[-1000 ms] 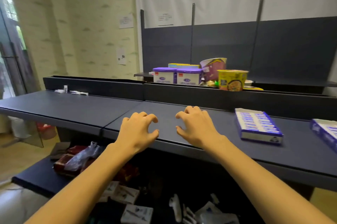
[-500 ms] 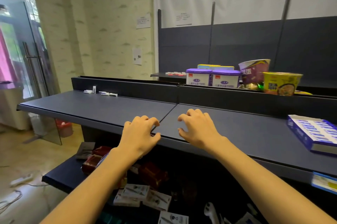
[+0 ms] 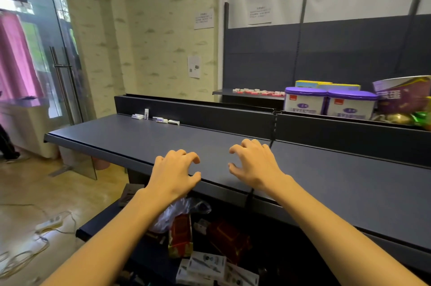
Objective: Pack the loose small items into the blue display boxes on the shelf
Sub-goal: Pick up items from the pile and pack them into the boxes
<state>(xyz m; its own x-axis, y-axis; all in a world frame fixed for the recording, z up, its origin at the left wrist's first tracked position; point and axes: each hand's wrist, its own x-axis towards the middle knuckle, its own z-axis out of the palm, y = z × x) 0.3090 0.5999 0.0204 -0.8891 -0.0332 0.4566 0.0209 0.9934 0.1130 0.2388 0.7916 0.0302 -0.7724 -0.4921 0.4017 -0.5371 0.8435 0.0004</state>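
Both hands hover over the front part of the dark shelf point(image 3: 130, 136), side by side with a small gap between them. The left hand point(image 3: 173, 173) has its fingers loosely curled like a claw, grasping nothing; its fingertips sit just above the shelf surface near the front lip. The right hand point(image 3: 255, 164) is posed the same way, fingers bent and spread, also holding nothing. Whether any fingertip actually touches the shelf cannot be told. This reads as a ready posture: the hands are kept low and half-curled, probably so they can pinch something small once they reach it.

The loose small items point(image 3: 155, 118), a short row of white and purple packets with one standing on end, lie well beyond the left hand's fingertips, up and to the left, against the back wall of the shelf. They sit there out of arm's casual reach, so the body would likely have to shift left before a pick. No blue display box shows in this view, so where the items must go cannot be seen from here.

Far beyond the right hand's fingertips, two purple-lidded tubs point(image 3: 327, 104) stand on the higher ledge, with yellow boxes behind them. Below the wrists, red cartons point(image 3: 180, 234) and a crumpled plastic bag point(image 3: 177, 212) lie on a lower shelf.
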